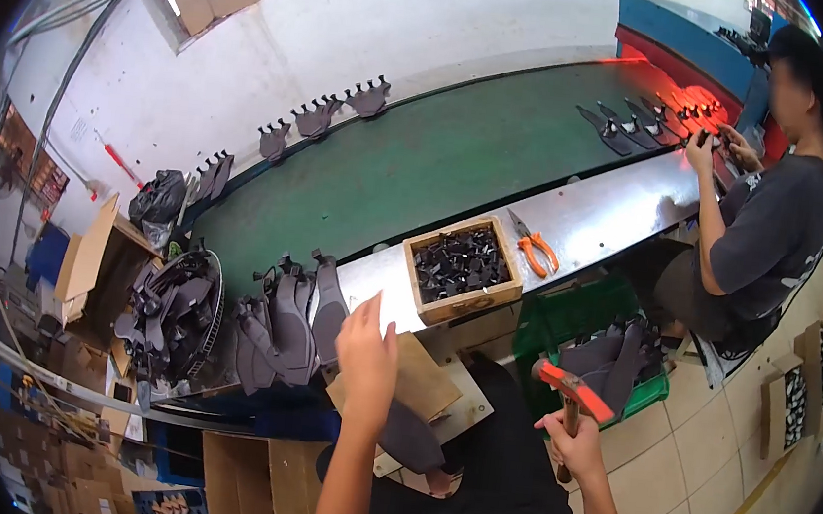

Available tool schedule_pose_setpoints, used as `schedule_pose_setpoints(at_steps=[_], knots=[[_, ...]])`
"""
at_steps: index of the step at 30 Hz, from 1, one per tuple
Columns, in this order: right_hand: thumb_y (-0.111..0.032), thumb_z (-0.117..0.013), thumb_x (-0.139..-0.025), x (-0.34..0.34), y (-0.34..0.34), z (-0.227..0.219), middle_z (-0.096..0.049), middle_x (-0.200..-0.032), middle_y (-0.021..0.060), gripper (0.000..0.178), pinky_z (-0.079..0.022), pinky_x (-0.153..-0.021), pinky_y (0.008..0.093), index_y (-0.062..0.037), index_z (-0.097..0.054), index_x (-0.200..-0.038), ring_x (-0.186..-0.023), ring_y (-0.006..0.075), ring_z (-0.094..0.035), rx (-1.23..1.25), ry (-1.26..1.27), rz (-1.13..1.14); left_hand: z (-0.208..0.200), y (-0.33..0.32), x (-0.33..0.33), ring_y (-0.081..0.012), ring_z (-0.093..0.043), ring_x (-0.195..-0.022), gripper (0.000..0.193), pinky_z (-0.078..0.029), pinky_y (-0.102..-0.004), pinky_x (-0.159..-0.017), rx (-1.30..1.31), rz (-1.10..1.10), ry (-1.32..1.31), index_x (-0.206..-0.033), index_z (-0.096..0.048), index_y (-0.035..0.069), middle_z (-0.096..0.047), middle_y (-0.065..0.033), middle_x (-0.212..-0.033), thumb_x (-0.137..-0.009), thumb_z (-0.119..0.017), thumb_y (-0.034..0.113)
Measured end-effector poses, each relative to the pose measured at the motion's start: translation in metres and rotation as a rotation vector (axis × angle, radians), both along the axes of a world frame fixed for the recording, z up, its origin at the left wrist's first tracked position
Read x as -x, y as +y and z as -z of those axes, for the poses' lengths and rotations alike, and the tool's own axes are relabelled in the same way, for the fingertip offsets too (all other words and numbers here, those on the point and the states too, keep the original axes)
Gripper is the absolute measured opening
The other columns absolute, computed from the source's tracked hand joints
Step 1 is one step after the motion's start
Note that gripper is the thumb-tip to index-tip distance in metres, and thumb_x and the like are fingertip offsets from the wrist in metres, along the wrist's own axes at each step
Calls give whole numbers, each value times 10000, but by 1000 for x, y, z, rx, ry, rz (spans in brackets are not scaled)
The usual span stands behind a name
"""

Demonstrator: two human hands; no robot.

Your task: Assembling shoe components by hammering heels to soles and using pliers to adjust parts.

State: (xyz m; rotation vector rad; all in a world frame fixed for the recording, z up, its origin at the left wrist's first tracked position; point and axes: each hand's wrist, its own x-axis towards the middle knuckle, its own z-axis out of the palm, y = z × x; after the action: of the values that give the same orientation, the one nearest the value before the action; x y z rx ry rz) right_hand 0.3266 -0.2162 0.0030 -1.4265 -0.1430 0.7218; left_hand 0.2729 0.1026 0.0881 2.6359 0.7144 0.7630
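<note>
The right hand (577, 446) has its grip closed around the wooden handle of a hammer (574, 390), with the orange-red head up, in front of a green crate (561, 316) that holds dark grey parts (609, 365). The left hand (370, 352) is raised in front of the bench (623, 221), its grip loosely open, thumb apart from the fingers; its palm is hidden, though nothing shows in it. Just beyond and beside it lies a brown board (425, 377) on a pale metal plate (472, 399). A dark grey piece (411, 435) lies beside the board, nearer the person, to the right of the left forearm.

On the bench, a wooden box (471, 305) is filled with small black clips (461, 260), and orange-handled pliers (536, 252) lie just right of it. More grey pieces (293, 330) stand left of the left hand, near a heap of black parts (164, 308). Beyond the bench runs a green belt (421, 159), with grey parts (316, 119) along its far edge. At right, a co-worker (772, 213) holds a small dark part in both hands under red light.
</note>
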Motion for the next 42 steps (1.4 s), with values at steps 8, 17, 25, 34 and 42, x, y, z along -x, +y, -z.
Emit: schedule_pose_setpoints(at_steps=[8, 17, 25, 34, 42], knots=[[-165, -627, -987, -30, 27, -7, -444, -513, -51, 152, -292, -373, 223, -27, -674, -943, -376, 32, -389, -142, -101, -24, 33, 47, -145, -348, -639, -973, 184, -519, -420, -846, -275, 385, 199, -1038, -692, 60, -667, -126, -1020, -858, -677, 93], [-174, -737, -909, -64, 95, -16, -695, -773, 27, 254, -471, -612, 262, -2, -725, -1095, -688, 35, -557, -204, -546, 128, 17, 29, -110, -298, -697, -854, 153, -542, -360, -744, -1, 412, -138, -996, -729, 34, -720, -139, -987, -850, -705, 71], [-181, -738, -918, -52, 163, -65, -703, -825, 5, 261, -491, -670, 257, 25, -711, -1075, -744, 68, -602, -321, -393, -217, -22, -23, 13, -196, -675, -720, 134, -533, -288, -646, 216, 404, -304, -893, -726, 25, -708, -74, -834, -778, -792, 12], [-222, -769, -863, -13, 219, -76, -593, -668, -19, 269, -379, -551, 240, 32, -719, -938, -610, 48, -486, -139, -352, -507, 60, 51, 85, -288, -653, -1013, 500, -532, -349, -817, 329, 53, -374, -1182, -620, 20, -669, -159, -1079, -768, -849, 182], [-235, -736, -877, -23, 262, -57, -523, -618, 50, 277, -395, -551, 296, 15, -697, -991, -596, 94, -451, -105, -859, -650, 81, 38, 98, -90, -653, -822, 248, -525, -242, -697, 627, 24, -405, -1071, -693, -17, -725, -66, -961, -853, -775, 67]])
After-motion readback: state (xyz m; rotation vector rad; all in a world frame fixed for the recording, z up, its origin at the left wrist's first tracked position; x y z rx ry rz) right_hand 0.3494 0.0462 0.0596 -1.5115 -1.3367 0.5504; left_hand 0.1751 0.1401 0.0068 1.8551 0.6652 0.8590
